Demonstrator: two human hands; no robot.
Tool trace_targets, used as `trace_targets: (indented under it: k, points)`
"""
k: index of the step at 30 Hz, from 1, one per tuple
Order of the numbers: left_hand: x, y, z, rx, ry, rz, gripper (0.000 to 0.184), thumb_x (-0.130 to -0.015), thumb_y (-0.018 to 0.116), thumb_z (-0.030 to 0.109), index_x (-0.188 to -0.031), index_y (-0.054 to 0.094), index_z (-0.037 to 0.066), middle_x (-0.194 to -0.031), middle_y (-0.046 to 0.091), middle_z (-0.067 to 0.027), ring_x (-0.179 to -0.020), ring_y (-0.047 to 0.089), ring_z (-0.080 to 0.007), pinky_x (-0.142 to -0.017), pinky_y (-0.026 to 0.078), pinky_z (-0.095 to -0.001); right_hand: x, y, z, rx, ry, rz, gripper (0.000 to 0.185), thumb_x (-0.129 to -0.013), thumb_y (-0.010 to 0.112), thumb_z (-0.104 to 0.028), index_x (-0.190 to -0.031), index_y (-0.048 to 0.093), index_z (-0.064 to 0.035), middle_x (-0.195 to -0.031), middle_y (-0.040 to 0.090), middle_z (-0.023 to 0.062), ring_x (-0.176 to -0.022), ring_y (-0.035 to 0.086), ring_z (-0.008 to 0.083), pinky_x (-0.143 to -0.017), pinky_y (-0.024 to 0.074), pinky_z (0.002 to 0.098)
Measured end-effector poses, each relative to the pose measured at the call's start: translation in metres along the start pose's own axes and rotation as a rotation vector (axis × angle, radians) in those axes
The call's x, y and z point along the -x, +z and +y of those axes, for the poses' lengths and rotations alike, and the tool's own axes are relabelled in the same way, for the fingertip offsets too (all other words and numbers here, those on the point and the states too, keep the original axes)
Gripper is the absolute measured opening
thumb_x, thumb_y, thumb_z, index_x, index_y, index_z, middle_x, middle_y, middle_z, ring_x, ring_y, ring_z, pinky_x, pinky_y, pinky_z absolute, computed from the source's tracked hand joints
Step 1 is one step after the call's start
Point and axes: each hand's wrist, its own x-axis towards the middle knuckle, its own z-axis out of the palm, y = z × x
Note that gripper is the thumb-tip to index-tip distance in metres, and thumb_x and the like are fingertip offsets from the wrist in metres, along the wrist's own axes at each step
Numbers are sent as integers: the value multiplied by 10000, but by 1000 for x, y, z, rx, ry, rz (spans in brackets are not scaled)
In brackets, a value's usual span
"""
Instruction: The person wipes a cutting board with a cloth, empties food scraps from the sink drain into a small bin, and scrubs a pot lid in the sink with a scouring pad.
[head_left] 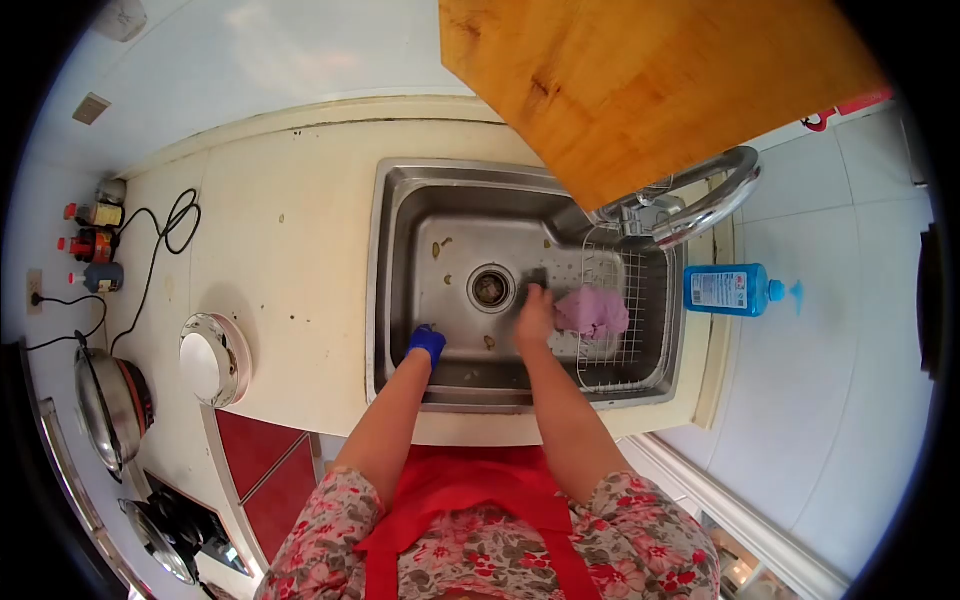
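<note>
Both my arms reach into a stainless steel sink (388,290). At its front left, my left hand (424,352) is closed on a bright blue cloth-like thing (430,340), which covers most of the fingers. My right hand (535,318) is right of the drain (491,288), slightly blurred. A small dark pad (539,276) shows at its fingertips, and the fingers are closed around it. Close beside this hand, a crumpled pink cloth (598,312) lies partly over a wire rack (612,365). Brownish food scraps (437,249) are scattered on the sink floor.
A chrome faucet (715,208) arches at the back right, under a large wooden board (640,90). A blue liquid bottle (728,290) is right of the sink. Stacked bowls (208,362), a black cord (157,260), condiment bottles (95,245) and a pot (105,405) are on the left.
</note>
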Motion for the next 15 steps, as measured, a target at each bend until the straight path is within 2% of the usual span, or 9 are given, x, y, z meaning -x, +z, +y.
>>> trace_targets:
  k: [1,3,4,5,7,8,10,12,15]
  points:
    - [-7,-1,0,2,-2,-8,500,-712,521,175,-1183,497,9,-1157,527,-211,-1081,507,-319,-890,421,-348,3,7,15,7,3,-5,213,-823,472,-50,-1031,512,-66,-1058,506,153,-926,534,335,-773,462,374]
    - [-22,3,-2,-42,-35,-24,509,-708,527,146,-1200,483,21,-1175,514,-207,-1098,494,-310,-900,409,-341,5,36,52,-6,273,214,241,-861,437,-79,-1090,509,-65,-1131,509,156,-961,547,334,-787,457,373]
    - [-30,8,-5,-50,-39,-16,515,-707,530,131,-1208,476,27,-1184,508,-205,-1106,488,-306,-905,404,-337,5,64,83,0,274,218,241,-861,437,-79,-1090,509,-65,-1131,509,156,-961,547,334,-787,457,373]
    - [-36,13,-8,-54,-40,-15,523,-705,532,117,-1217,469,33,-1193,502,-204,-1115,481,-302,-910,398,-334,7,99,118,211,358,-84,269,-871,424,-99,-1130,487,-64,-1153,506,160,-991,539,333,-795,454,381]
    - [-47,23,-16,-9,8,-11,541,-701,538,88,-1234,455,45,-1210,489,-200,-1131,469,-293,-920,387,-327,9,94,124,419,438,-389,299,-881,412,-120,-1170,466,-63,-1175,502,163,-1021,530,332,-803,451,390]
    - [-52,30,-18,28,49,-13,551,-699,541,74,-1242,448,51,-1219,483,-198,-1140,462,-289,-925,382,-323,18,56,102,242,311,-322,311,-862,441,-132,-1166,458,-68,-1160,506,174,-1021,528,336,-806,450,404]
    - [-53,38,-15,237,210,-46,575,-695,546,45,-1259,434,63,-1237,470,-194,-1156,449,-280,-935,371,-316,14,58,68,15,237,-310,325,-833,486,-143,-1151,451,-84,-1126,516,194,-1019,526,338,-808,450,421]
    - [-37,36,5,517,352,-139,602,-692,552,16,-1276,420,74,-1255,458,-191,-1173,437,-271,-944,360,-308,7,62,26,-74,214,-425,364,-798,535,-124,-1146,434,-92,-1150,484,209,-1015,514,359,-815,440,431]
    - [0,10,47,704,276,-192,718,-603,586,-70,-1283,406,77,-1209,493,-193,-1140,462,-271,-943,361,-301,-2,26,2,-129,130,-421,526,-714,626,-59,-1189,402,-81,-1219,432,209,-1035,494,378,-829,431,441]
